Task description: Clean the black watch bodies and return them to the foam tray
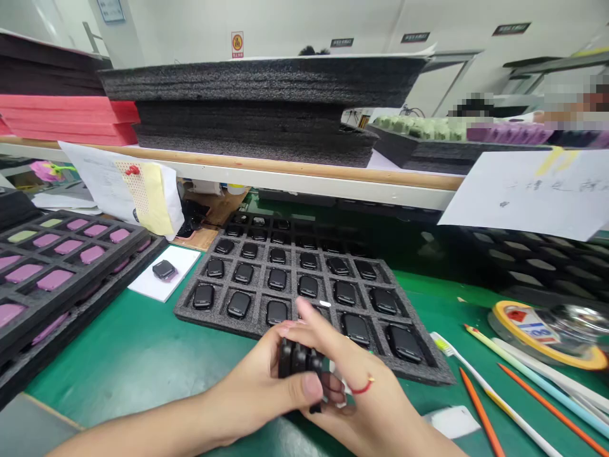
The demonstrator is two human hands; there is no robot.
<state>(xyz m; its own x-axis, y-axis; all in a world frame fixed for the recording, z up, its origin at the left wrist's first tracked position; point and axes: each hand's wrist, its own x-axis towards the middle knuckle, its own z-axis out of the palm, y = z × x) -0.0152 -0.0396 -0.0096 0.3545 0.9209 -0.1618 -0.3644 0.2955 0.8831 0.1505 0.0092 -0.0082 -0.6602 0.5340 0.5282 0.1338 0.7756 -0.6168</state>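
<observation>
My left hand (pixel 259 387) is wrapped round several small black devices (pixel 299 360), stacked side by side, at the bottom centre. My right hand (pixel 352 374) is curled close against their right side, a red string round its wrist; its fingertips are partly hidden behind the palm, and something white shows between them. Just beyond both hands lies a black foam tray (pixel 252 297) with rows of compartments, most holding a black watch-shaped device (pixel 277 279). A small white piece (pixel 325 303) rests near its middle.
A foam tray of purple pieces (pixel 69 246) stands left, beside a white pad (pixel 178 263) bearing one device. Right are a toothbrush (pixel 490 387), pencils (pixel 481 412) and a tape roll (pixel 542 333). A shelf (pixel 285 178) with foam stacks crosses above; papers hang from it.
</observation>
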